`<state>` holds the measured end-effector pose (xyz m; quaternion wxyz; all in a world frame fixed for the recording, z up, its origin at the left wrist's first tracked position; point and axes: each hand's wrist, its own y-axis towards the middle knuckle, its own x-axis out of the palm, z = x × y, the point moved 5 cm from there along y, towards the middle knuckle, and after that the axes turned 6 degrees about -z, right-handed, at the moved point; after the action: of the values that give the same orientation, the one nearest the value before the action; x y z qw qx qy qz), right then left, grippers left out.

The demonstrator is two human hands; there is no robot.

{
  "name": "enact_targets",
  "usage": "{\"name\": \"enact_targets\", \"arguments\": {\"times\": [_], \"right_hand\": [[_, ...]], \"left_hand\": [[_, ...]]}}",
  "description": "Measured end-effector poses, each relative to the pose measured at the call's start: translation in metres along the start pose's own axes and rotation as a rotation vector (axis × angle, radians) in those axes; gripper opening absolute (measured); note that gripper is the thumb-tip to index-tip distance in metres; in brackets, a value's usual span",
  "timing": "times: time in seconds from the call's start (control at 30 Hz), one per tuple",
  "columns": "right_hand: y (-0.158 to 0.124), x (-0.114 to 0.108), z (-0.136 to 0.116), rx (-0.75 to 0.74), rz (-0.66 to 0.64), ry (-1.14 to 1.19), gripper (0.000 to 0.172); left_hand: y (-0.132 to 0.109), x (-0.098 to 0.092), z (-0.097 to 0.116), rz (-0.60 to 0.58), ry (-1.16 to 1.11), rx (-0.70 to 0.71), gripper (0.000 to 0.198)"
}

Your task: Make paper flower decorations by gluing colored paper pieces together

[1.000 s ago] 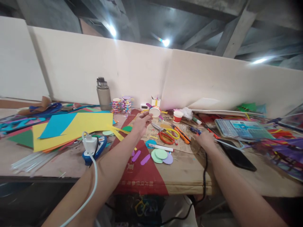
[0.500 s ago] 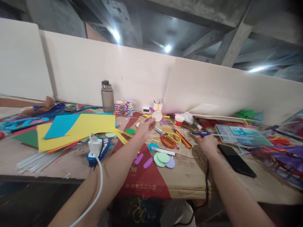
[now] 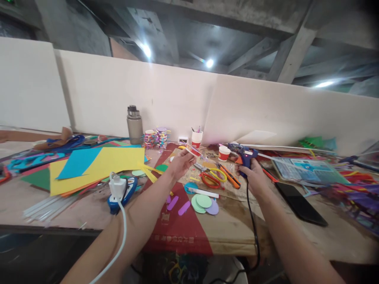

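Up came the glue gun (image 3: 245,155)! A second before, it had lain on the table (image 3: 237,225) under the right hand (image 3: 255,176). Now that hand was clenched round its grip and held it clear of the surface, nozzle toward the left. Its black cord (image 3: 251,221) trailed down over the table's front edge.

The left hand (image 3: 180,162) had turned its little paper cup (image 3: 192,150) too. The round white base that had faced the camera was now tipped side-on, pinched at the fingertips above the table, near the nozzle but apart from it.

Writing? White characters ran along the front of the red mat (image 3: 180,232), too small to read.

At the back a white cup (image 3: 196,138) held pens. A red-and-white cup (image 3: 224,153) stood just beside the gun, its contents hidden. The grey bottle (image 3: 134,125) stood capped by the wall.
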<state>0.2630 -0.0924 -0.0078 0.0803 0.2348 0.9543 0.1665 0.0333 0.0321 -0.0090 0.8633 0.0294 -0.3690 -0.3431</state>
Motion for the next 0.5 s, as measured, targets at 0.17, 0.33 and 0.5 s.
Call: {"name": "enact_targets", "arguments": {"times": [0.17, 0.33, 0.5], "right_hand": [[-0.017, 0.034, -0.024, 0.070, -0.295, 0.222, 0.033], [-0.023, 0.042, -0.020, 0.041, -0.435, 0.193, 0.031], [-0.024, 0.039, -0.017, 0.009, -0.455, 0.183, 0.028]], "left_hand": [[0.003, -0.004, 0.000, -0.087, 0.059, -0.010, 0.030], [0.005, -0.012, -0.004, -0.019, 0.080, -0.071, 0.028], [-0.001, -0.005, -0.005, -0.028, 0.034, -0.105, 0.024]]}}
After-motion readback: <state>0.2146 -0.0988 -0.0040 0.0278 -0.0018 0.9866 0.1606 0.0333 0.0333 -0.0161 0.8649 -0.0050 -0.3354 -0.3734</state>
